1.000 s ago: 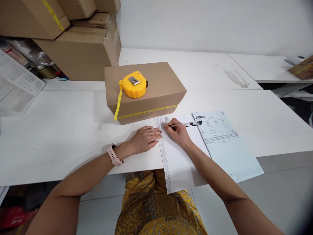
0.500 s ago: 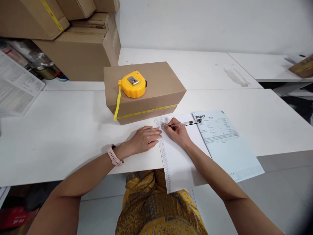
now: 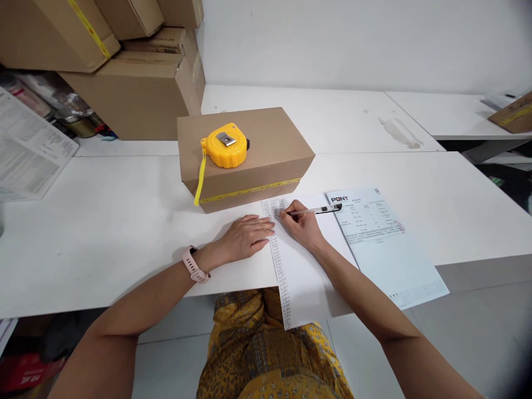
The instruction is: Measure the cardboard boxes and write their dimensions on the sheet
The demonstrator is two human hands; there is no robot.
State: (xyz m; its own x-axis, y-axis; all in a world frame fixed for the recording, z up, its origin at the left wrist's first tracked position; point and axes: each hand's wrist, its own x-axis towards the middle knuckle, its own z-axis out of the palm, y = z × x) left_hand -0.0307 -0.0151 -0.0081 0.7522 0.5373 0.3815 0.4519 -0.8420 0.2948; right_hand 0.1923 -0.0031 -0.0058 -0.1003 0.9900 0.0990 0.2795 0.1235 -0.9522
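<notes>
My right hand (image 3: 302, 226) is closed on a clear pen (image 3: 316, 210), its tip on the top of a white sheet (image 3: 297, 266) with a printed column of figures. My left hand (image 3: 245, 235) lies flat with fingers stretched out, pressing the sheet's left edge; a pink watch is on that wrist. Just beyond the hands stands a small brown cardboard box (image 3: 266, 149) with a yellow tape measure (image 3: 224, 145) resting on its lid, its yellow strap hanging over the front.
A pale blue printed form (image 3: 384, 244) lies right of the sheet, overhanging the white table (image 3: 103, 221). Large cardboard boxes (image 3: 137, 83) are stacked at back left, printed papers (image 3: 29, 147) at far left. Another box (image 3: 513, 113) sits on the far right table.
The hands, pen and sheet stay where they were. Only the view has shifted very slightly.
</notes>
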